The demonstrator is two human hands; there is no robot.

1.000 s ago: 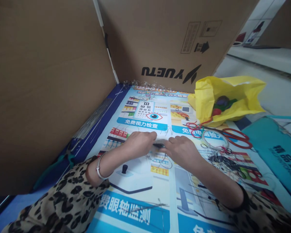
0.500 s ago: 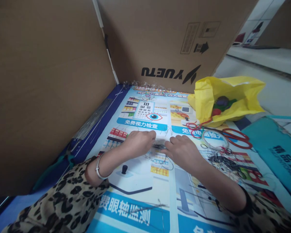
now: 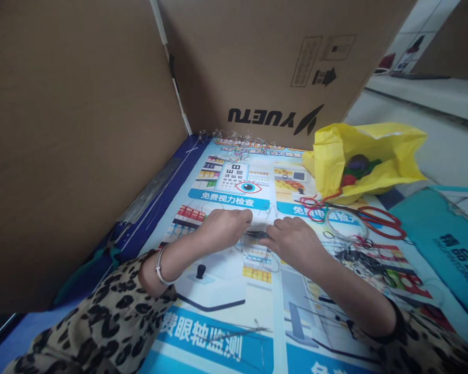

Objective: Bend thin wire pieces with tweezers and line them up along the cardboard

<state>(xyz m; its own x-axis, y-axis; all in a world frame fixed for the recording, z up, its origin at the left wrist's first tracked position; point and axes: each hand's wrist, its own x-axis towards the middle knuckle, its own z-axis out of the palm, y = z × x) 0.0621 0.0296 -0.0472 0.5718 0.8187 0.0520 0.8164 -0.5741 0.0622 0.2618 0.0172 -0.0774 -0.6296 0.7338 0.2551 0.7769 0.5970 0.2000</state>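
Observation:
My left hand (image 3: 228,228) and my right hand (image 3: 294,243) face each other above the printed sheet (image 3: 214,280), both with curled fingers. Between them stretches a small bundle of thin dark wire (image 3: 257,235), one end at the fingers of each hand. Loose thin loops hang below the bundle; their exact shape is blurred. Several thin wires (image 3: 244,331) lie on the sheet nearer to me. To the right of my right hand is a tangled dark pile of cord and small pieces (image 3: 361,265).
Cardboard walls (image 3: 81,130) stand left and behind. Along the left lie a bundle of straight wires (image 3: 150,195) and teal-handled pliers (image 3: 88,270). At right are a yellow bag (image 3: 398,156), red-handled scissors (image 3: 382,222), a clear ring-shaped coil (image 3: 345,224) and a teal packet (image 3: 440,244).

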